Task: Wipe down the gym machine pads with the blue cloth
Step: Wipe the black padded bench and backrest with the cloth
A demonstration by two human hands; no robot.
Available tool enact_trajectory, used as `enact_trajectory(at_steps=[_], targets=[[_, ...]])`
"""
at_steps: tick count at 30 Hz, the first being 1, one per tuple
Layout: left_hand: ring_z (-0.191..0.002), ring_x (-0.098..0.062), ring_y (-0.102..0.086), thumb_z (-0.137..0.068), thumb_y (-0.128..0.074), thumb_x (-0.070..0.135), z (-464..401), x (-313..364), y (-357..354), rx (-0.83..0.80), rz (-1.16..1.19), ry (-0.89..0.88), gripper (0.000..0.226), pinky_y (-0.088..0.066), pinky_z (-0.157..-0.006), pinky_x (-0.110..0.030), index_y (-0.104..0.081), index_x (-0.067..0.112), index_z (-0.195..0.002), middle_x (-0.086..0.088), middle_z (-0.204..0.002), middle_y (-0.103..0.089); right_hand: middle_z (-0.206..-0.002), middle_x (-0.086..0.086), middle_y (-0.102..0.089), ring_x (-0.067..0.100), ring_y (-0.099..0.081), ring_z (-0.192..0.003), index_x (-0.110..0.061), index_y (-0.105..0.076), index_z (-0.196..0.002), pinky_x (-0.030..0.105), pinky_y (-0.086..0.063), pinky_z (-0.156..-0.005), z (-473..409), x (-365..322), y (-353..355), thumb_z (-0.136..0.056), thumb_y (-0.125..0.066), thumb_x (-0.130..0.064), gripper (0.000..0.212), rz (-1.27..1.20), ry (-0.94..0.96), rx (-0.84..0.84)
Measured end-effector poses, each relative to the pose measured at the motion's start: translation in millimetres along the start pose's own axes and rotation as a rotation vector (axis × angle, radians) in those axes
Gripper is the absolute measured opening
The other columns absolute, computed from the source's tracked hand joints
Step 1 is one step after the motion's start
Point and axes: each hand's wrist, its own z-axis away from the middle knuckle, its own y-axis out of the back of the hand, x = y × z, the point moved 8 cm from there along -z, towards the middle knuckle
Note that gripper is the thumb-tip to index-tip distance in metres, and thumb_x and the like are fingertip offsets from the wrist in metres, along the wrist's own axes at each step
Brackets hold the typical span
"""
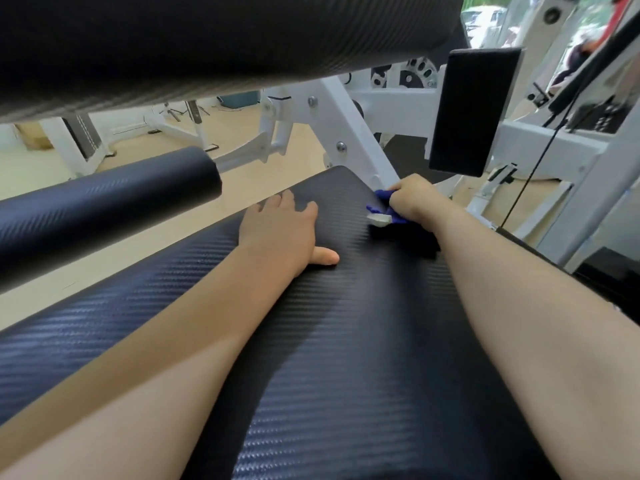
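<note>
1. Two bare hands are in view, both with forearms reaching forward over one long black pad (346, 341) that has a fine woven texture.
2. The left hand (280, 233) lies flat on this pad, palm down, with the fingers spread a little and the thumb stretched out to the side; it holds nothing.
3. The right hand (412, 202) is closed into a fist around one blue cloth (382, 202), near the far right corner of the pad.
4. The blue cloth is bunched up; only a small part shows at the left side of the fist, and it touches the pad surface. One small white tag (378, 219) sticks out from the cloth.
5. I count four black padded parts in total: the long pad under the hands, one roller pad (104, 209) at the left, lower than the long pad, one big roller pad (207, 46) across the top, and one flat rectangular pad (474, 109) standing upright at the right.
6. One white metal frame (349, 123) joins these parts, with two round bolts visible on its slanted bar just behind the long pad.
7. One thin black cable (533, 161) runs down at the right side.
8. The floor (121, 251) under the machine is light beige.
</note>
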Motion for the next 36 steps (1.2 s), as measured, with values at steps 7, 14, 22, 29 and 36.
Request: enact_trajectory(at_steps=[7,14,22,29,36], targets=[[-0.134,-0.028,-0.029,-0.078,-0.053,0.065,1,3,4,-0.042,0.056,0.041,0.082,-0.034,-0.098,-0.041,-0.029,0.02,-0.142,-0.013,-0.143,-0.032,-0.107,0.008,-0.065,0.03,-0.056,-0.102,-0.026,-0.07,-0.106,0.031,-0.044,-0.08,16,-11,11,-0.087,-0.045,-0.013,0.034,0.022,0.095,0.108],[-0.143,-0.029,-0.012,-0.082,-0.047,0.065,4,0,-4,-0.034,0.093,0.057,0.087,-0.016,-0.114,-0.042,-0.011,0.022,-0.149,-0.014,-0.155,-0.011,-0.098,0.009,-0.063,0.03,-0.056,-0.088,-0.028,-0.065,-0.103,0.031,-0.042,-0.069,48,55,14,-0.082,-0.042,-0.006,0.038,0.13,-0.04,0.092],[-0.125,-0.033,-0.032,-0.09,-0.053,0.021,31,44,27,0.245,0.022,0.013,0.044,-0.031,-0.096,-0.042,-0.04,0.015,-0.132,-0.014,-0.136,-0.035,-0.106,0.006,-0.066,0.031,-0.058,-0.1,-0.037,-0.067,-0.1,0.039,-0.051,-0.085,50,38,15,-0.078,-0.04,-0.008,0.045,-0.006,0.03,0.133],[-0.138,-0.027,-0.021,-0.074,-0.039,0.078,64,76,-11,-0.059,0.057,-0.161,0.092,-0.027,-0.107,-0.042,-0.023,0.022,-0.146,-0.008,-0.153,-0.021,-0.095,0.012,-0.064,0.031,-0.057,-0.086,-0.022,-0.07,-0.097,0.031,-0.044,-0.071,89,129,25,-0.081,-0.037,-0.002,0.042,0.142,-0.186,0.0],[-0.132,-0.027,-0.029,-0.064,-0.053,0.079,60,80,-17,-0.005,0.028,-0.148,0.101,-0.032,-0.102,-0.041,-0.03,0.019,-0.142,-0.008,-0.147,-0.03,-0.098,0.008,-0.066,0.033,-0.06,-0.094,-0.031,-0.07,-0.098,0.039,-0.051,-0.084,71,105,20,-0.068,-0.037,-0.009,0.049,0.005,-0.07,0.1]])
